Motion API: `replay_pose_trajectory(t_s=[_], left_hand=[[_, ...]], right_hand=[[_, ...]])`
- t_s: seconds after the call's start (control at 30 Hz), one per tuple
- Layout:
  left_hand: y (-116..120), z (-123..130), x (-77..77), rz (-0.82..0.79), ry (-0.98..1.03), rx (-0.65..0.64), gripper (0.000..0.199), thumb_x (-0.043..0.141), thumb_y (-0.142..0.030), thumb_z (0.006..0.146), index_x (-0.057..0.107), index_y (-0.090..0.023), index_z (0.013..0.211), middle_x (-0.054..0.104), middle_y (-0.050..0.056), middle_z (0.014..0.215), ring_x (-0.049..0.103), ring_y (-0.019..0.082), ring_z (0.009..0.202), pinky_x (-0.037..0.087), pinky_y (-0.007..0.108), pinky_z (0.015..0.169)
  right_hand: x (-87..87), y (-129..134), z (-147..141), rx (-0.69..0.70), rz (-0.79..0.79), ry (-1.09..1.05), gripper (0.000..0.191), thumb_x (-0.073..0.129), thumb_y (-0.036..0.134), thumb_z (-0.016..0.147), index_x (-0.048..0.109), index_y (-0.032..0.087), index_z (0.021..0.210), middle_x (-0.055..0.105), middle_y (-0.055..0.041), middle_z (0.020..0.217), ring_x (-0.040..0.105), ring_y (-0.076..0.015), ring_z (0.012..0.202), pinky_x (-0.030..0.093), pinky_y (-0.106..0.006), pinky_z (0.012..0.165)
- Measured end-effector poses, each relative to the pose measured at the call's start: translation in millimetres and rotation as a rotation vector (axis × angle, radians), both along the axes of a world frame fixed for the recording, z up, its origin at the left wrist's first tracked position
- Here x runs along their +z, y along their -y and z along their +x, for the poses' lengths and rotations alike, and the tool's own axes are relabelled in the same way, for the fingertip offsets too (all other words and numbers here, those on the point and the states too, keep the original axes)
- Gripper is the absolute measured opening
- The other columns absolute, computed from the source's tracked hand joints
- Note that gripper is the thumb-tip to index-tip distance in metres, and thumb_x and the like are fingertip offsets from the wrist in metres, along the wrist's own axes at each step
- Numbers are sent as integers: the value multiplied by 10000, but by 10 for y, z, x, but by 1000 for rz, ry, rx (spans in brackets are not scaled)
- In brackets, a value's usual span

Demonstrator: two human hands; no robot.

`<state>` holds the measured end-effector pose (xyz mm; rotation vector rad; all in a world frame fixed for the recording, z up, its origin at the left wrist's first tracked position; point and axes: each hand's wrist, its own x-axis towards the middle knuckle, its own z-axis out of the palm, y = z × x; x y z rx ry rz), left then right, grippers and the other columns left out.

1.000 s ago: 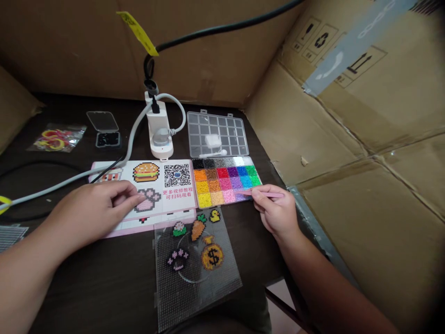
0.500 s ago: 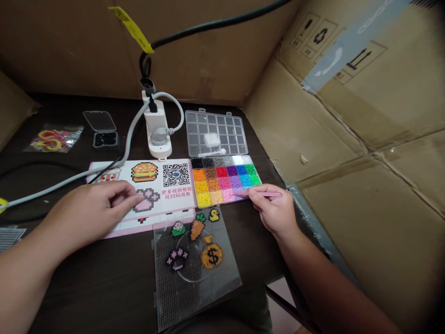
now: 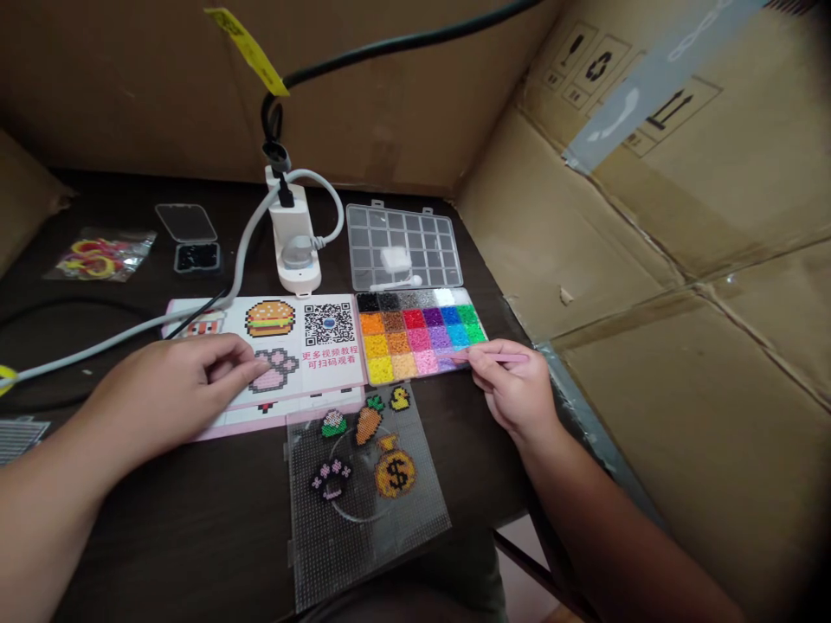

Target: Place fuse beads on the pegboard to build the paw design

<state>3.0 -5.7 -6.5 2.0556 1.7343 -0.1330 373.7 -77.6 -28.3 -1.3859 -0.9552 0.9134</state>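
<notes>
My right hand (image 3: 516,381) pinches pink tweezers (image 3: 503,357), whose tip reaches over the lilac beads in the bead box (image 3: 481,327). Whether a bead is at the tip is too small to tell. My left hand (image 3: 195,368) rests on the pattern sheet (image 3: 338,377), palm down, fingers loosely bent, the thumb tip beside the printed pink paw (image 3: 276,370). In front lies a clear pegboard (image 3: 363,549) bearing a carrot, a duck, a money bag, a small pink-and-green figure and a black outline with pink bead clusters (image 3: 331,480).
The box's clear lid (image 3: 441,260) lies open behind it, holding a white block and a small white scoop. A white power strip (image 3: 295,234) with cables stands behind the sheet. A small black-filled case (image 3: 198,258) and a bag (image 3: 100,255) are at left. Cardboard walls (image 3: 649,260) surround the table.
The tweezers and my right hand have shifted very slightly to the right. My left hand stays on the sheet, and the designs on the pegboard look the same.
</notes>
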Motion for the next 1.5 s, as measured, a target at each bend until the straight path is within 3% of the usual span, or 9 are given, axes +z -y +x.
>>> replay_pose_trajectory(t_s=[0.23, 0.3, 0.37, 0.43, 0.57, 0.67, 0.87, 1.07, 1.5], left_hand=[[20, 45, 34, 114, 74, -22, 371, 532, -547, 928, 714, -245, 816, 748, 61, 825, 611, 222, 742, 374, 352, 666], [21, 57, 38, 131, 81, -24, 367, 561, -559, 912, 718, -238, 825, 748, 57, 835, 601, 211, 732, 362, 344, 658], [22, 69, 42, 119, 87, -7, 367, 582, -568, 901, 735, -238, 849, 743, 46, 822, 601, 203, 730, 358, 337, 651], [27, 85, 51, 128, 82, 2, 362, 594, -564, 898, 750, -240, 859, 739, 37, 814, 605, 199, 741, 361, 334, 664], [41, 118, 78, 125, 84, 35, 333, 625, -538, 888, 771, -238, 884, 735, 41, 813, 610, 206, 762, 367, 343, 692], [46, 123, 86, 130, 93, 26, 319, 637, -522, 890, 778, -236, 908, 732, 50, 817, 622, 217, 784, 378, 352, 711], [45, 119, 77, 135, 92, 30, 320, 636, -519, 891, 788, -239, 920, 737, 54, 823, 649, 235, 814, 409, 359, 732], [45, 125, 74, 130, 78, 22, 341, 626, -524, 902, 801, -236, 949, 751, 64, 859, 660, 240, 817, 423, 367, 737], [42, 111, 65, 144, 97, 12, 317, 638, -520, 905, 786, -240, 913, 762, 64, 858, 644, 225, 801, 407, 354, 711]], right_hand=[[129, 37, -74, 146, 106, -158, 311, 1023, 390, 633, 808, 188, 732, 792, -81, 654, 396, -51, 359, 281, -212, 365], [173, 99, -161, 228, 118, -136, 249, 1007, 369, 694, 827, 212, 766, 807, -67, 690, 529, -89, 402, 407, -226, 387], [222, 168, -285, 314, 161, -67, 175, 967, 353, 768, 837, 239, 791, 828, -62, 762, 737, -177, 596, 615, -297, 550], [276, 228, -436, 433, 209, 38, 95, 910, 324, 845, 848, 253, 832, 840, -60, 811, 806, -217, 733, 689, -346, 700], [330, 286, -729, 684, 276, 222, 47, 837, 220, 906, 849, 224, 861, 852, -79, 834, 814, -203, 721, 683, -297, 676], [283, 291, -836, 792, 317, 286, 60, 809, 178, 920, 846, 196, 876, 851, -91, 823, 812, -195, 702, 671, -275, 648], [171, 303, -806, 824, 349, 319, 79, 794, 113, 910, 842, 176, 904, 853, -103, 841, 818, -188, 722, 663, -253, 673], [181, 293, -837, 870, 377, 314, 82, 789, 116, 918, 843, 177, 923, 858, -100, 855, 827, -185, 749, 677, -252, 729], [198, 290, -841, 861, 331, 334, 69, 786, 180, 939, 848, 200, 918, 859, -92, 850, 819, -189, 726, 675, -273, 701]])
